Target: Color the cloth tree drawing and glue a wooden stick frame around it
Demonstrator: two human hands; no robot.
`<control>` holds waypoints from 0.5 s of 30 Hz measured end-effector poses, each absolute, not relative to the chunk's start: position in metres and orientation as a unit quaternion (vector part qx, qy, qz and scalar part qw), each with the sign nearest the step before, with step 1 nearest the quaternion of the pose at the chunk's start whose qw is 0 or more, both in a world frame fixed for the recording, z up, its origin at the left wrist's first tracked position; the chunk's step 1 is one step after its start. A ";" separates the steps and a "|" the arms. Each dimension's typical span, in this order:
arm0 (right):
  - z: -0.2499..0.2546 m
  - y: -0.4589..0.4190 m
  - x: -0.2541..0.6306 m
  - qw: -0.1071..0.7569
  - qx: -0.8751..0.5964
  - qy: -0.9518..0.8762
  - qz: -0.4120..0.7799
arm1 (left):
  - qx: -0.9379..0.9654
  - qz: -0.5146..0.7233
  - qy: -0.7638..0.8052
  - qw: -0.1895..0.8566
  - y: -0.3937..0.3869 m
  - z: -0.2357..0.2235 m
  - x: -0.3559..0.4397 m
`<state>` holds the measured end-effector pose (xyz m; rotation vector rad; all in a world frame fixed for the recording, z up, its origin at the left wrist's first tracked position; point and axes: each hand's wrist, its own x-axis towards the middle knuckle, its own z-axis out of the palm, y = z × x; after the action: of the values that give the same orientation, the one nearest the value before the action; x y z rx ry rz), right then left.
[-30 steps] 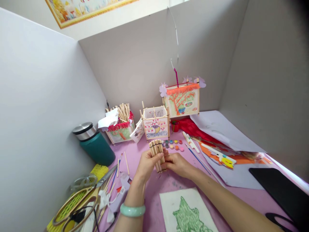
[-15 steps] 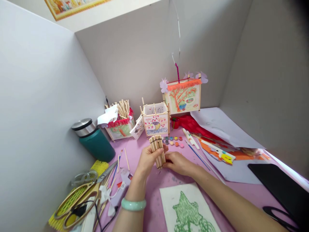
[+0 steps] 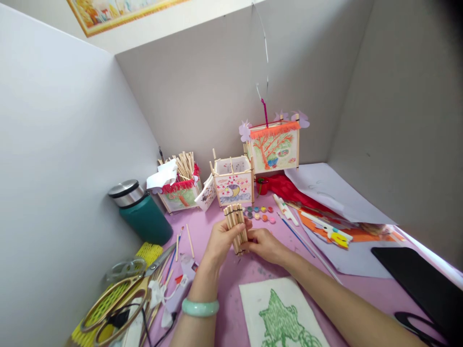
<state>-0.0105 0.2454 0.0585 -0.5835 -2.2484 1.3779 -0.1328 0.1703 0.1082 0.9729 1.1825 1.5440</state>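
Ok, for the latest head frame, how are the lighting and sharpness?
Head view: left partition bright, right partition shaded, with a bright streak along its foot; head view: dark blurred patch in the top right corner; head view: stick bundle, left hand and right hand readable, finest detail soft.

No readable text, labels, brands, numbers or signs.

The bundle (image 3: 236,219) hides some fingers of the left hand (image 3: 220,237). The drawing (image 3: 282,315) runs off the bottom edge, the framed picture (image 3: 123,12) off the top, the black pad (image 3: 415,277) off the right.
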 end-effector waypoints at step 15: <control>0.055 0.247 -0.008 0.243 -0.192 -0.803 0.509 | 0.395 0.621 0.473 0.484 0.172 0.092 -0.135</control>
<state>-0.0081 0.2475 0.0555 -0.5259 -2.1955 1.3897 -0.1351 0.1721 0.0925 0.9617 1.1530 1.5120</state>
